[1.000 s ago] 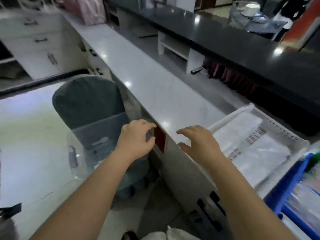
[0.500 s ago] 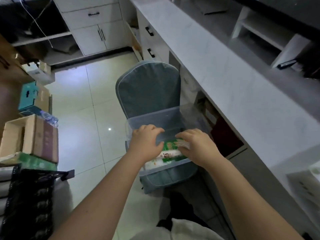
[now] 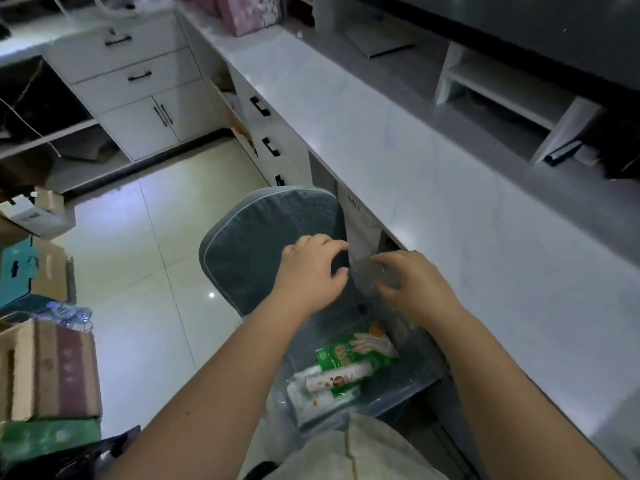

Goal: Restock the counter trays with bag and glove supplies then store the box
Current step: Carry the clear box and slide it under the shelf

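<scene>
My left hand (image 3: 311,271) and right hand (image 3: 412,285), grips half-curled, pinch clear film above the box (image 3: 408,382) on the chair (image 3: 263,244).

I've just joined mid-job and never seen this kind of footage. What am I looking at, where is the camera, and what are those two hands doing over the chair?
There is no machine here: a person wears a camera on the head, looking down at their own bare arms. The left hand and right hand reach over a clear plastic storage box resting on a blue-grey cushioned chair. Both seem to pinch something transparent, too blurred to identify. Inside the box lie a green glove packet and a white roll. The long white counter runs along the right.
</scene>
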The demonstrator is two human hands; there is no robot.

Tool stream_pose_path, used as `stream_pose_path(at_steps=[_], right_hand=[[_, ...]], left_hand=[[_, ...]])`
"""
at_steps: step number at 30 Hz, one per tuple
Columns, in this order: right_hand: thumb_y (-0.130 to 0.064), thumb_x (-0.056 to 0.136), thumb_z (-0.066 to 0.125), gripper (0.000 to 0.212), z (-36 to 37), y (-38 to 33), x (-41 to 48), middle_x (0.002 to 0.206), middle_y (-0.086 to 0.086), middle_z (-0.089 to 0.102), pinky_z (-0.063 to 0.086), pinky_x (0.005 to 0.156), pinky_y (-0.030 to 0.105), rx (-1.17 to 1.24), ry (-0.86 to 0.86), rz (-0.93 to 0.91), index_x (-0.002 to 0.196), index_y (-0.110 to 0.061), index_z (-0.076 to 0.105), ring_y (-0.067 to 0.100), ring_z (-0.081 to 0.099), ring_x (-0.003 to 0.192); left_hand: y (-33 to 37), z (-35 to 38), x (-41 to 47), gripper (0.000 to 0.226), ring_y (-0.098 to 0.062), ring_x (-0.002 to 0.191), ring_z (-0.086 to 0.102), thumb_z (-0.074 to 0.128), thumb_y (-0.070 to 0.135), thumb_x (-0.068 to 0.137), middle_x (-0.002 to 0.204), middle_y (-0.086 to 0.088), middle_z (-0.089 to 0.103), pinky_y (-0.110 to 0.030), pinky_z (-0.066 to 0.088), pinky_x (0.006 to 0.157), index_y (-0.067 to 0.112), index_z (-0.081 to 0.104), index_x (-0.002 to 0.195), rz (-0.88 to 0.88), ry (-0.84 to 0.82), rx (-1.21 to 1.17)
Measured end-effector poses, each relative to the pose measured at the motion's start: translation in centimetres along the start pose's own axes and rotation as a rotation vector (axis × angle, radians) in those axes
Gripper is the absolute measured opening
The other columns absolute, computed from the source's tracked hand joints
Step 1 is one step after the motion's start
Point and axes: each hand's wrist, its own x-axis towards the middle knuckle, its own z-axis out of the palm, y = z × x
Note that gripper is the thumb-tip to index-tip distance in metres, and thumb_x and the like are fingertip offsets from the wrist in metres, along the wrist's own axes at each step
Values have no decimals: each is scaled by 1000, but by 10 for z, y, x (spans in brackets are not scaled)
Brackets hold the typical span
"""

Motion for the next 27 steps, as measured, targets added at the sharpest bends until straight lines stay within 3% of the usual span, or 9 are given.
stream_pose_path(at_steps=[4,11,16,21,27], right_hand=[[-27,80,68,38,-2,3,20,111,-1,66,48,86,37,20,108,92,117,-23,62,22,55,103],[-28,83,65,37,10,-30,18,113,-5,65,43,88,34,-56,278,350,119,-23,61,20,52,105],[-24,83,67,39,30,-85,-23,119,-3,63,34,92,25,-64,414,557,121,-22,61,18,48,112],[-23,81,69,40,48,-129,-69,118,1,64,45,95,41,-77,518,690,120,-20,61,22,51,111],[-24,82,68,38,87,-157,-117,117,-3,64,45,95,38,-81,568,783,119,-21,61,19,52,111]], left_hand=[[-6,-5,47,42,-22,120,45,52,39,86,127,4,55,-44,35,97,32,53,127,85,-42,-15],[-14,-16,95,41,-23,119,46,53,36,86,127,3,56,-45,37,98,31,53,127,412,-137,-81],[-30,-22,67,41,-23,117,47,53,36,86,122,4,57,-42,38,93,31,53,126,630,-248,-139],[-35,-28,31,42,-22,118,47,53,35,87,126,5,56,-46,41,95,30,52,129,786,-303,-147],[-51,-21,-14,38,-22,119,48,56,33,86,126,5,58,-46,39,97,29,56,124,814,-302,-208]])
